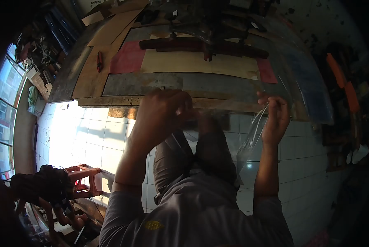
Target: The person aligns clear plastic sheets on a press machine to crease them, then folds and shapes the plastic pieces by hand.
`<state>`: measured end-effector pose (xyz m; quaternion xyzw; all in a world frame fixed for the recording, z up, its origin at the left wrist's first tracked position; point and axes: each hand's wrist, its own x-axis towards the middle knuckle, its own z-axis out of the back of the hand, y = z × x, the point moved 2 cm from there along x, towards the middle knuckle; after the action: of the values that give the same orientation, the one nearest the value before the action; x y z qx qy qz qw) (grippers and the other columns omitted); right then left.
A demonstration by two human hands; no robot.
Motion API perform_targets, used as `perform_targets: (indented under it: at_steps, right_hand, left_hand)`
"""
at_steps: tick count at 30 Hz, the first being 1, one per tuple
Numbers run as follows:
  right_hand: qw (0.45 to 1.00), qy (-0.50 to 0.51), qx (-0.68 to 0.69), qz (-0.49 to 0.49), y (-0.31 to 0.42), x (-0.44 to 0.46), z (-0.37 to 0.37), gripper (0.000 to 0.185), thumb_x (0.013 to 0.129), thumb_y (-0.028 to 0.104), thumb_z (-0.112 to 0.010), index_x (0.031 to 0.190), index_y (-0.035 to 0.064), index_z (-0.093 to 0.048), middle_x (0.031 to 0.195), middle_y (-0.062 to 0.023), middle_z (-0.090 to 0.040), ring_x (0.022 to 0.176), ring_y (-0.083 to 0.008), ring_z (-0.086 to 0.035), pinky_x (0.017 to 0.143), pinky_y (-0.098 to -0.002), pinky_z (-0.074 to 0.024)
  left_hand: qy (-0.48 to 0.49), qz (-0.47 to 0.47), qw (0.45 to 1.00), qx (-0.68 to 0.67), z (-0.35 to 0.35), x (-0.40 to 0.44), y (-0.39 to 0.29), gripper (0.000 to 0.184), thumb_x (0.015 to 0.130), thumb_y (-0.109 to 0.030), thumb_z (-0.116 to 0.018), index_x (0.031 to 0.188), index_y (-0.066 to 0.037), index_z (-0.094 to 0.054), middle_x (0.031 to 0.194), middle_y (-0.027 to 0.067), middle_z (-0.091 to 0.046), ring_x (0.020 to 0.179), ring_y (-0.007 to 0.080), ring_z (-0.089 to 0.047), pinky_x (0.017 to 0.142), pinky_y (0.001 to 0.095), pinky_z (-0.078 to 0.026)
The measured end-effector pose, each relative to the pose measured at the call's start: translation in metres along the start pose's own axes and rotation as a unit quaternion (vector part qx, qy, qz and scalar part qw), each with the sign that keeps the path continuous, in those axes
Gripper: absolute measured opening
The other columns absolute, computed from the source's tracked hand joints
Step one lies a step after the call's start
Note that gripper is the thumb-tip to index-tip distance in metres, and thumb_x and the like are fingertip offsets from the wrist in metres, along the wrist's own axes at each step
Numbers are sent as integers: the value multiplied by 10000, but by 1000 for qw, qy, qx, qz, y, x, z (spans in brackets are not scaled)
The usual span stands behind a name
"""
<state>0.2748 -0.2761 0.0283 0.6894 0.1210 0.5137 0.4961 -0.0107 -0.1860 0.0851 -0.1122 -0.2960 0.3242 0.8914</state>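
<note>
A clear, thin plastic sheet (250,138) hangs in front of my body, at the near edge of the worktable. My right hand (276,117) pinches its right side between thumb and fingers, and bright creases run down from that grip. My left hand (166,109) is closed at the table edge, its fingers curled inward over what looks like the sheet's other side. The left fingertips are partly hidden and dim. Both hands are above my lap, apart from each other.
On the worktable (141,82) lie a cream sheet (180,61) with red ends and a red cutter (99,61). A dark press-like frame with a bar (164,44) stands over them. A red stool (85,181) and another person (48,193) are at lower left.
</note>
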Motion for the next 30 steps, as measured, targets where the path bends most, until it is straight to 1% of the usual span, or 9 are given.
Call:
perform_targets:
  at_steps: [4, 6, 8, 11, 14, 17, 23, 26, 30]
  right_hand:
    - [995, -58, -33, 78, -52, 19, 25, 208, 1084, 227, -553, 1114, 22, -569, 933, -118, -705, 891, -179, -673, 887, -346, -506]
    - [989, -94, -50, 98, -71, 26, 24, 221, 1089, 244, -551, 1127, 27, -571, 915, -89, -688, 886, -151, -658, 880, -308, -483]
    - [993, -93, -61, 27, -91, 26, 21, 234, 1085, 255, -561, 1129, 25, -582, 904, -70, -672, 887, -129, -642, 866, -286, -470]
    - [994, -45, -89, -45, -99, 33, 23, 258, 1080, 278, -574, 1117, 24, -600, 870, -39, -647, 854, -103, -627, 832, -258, -455]
    - [990, 16, -78, -117, -106, 35, 26, 280, 1076, 303, -582, 1089, 25, -615, 817, -19, -637, 796, -93, -623, 793, -250, -449]
    - [985, 15, -72, -157, -101, 34, 18, 289, 1076, 312, -576, 1080, 27, -622, 746, -6, -640, 733, -86, -616, 755, -253, -445]
    - [979, -1, -103, -177, -92, 38, 11, 282, 1071, 307, -583, 1078, 28, -620, 731, -17, -655, 753, -67, -580, 769, -251, -424]
    - [979, -5, -85, -185, -96, 37, 13, 289, 1067, 315, -591, 1077, 28, -622, 726, -17, -653, 754, -71, -589, 784, -255, -430]
    - [980, -7, -91, -178, -95, 38, 13, 275, 1059, 303, -610, 1078, 28, -620, 738, -16, -652, 734, -78, -608, 757, -248, -436]
  left_hand:
    - [-90, -72, 990, 78, 18, 33, 25, 172, 793, -177, -847, 818, -97, -698, 792, 15, -690, 768, 193, -696, 653, 326, -514]
    - [-122, -78, 989, 27, 4, 45, 42, 162, 797, -157, -841, 841, -84, -703, 819, 34, -691, 809, 217, -698, 700, 348, -525]
    - [-113, -65, 991, -27, -18, 50, 62, 156, 822, -128, -830, 902, -76, -708, 876, 47, -717, 867, 220, -705, 759, 357, -554]
    - [-55, 29, 971, -233, -66, 39, 105, 158, 863, -131, -811, 946, -60, -698, 915, 50, -748, 896, 173, -724, 789, 326, -563]
    - [-20, 156, 937, -312, -80, 25, 114, 175, 904, -129, -785, 1014, -46, -677, 938, 76, -766, 935, 141, -733, 836, 308, -555]
    - [-45, 194, 902, -383, -73, 22, 107, 233, 925, -111, -764, 1121, -35, -664, 901, 96, -762, 950, 153, -746, 848, 302, -554]
    - [-54, 180, 875, -447, -79, 21, 114, 380, 958, -80, -726, 1312, -27, -599, 957, 82, -753, 966, 152, -741, 853, 288, -557]
    - [-40, 178, 883, -432, -79, 20, 116, 387, 968, -74, -712, 1328, -21, -581, 985, 75, -749, 979, 152, -738, 862, 288, -557]
    - [-41, 181, 863, -469, -77, 19, 115, 369, 982, -74, -692, 1331, -22, -584, 974, 78, -760, 995, 128, -723, 862, 282, -552]
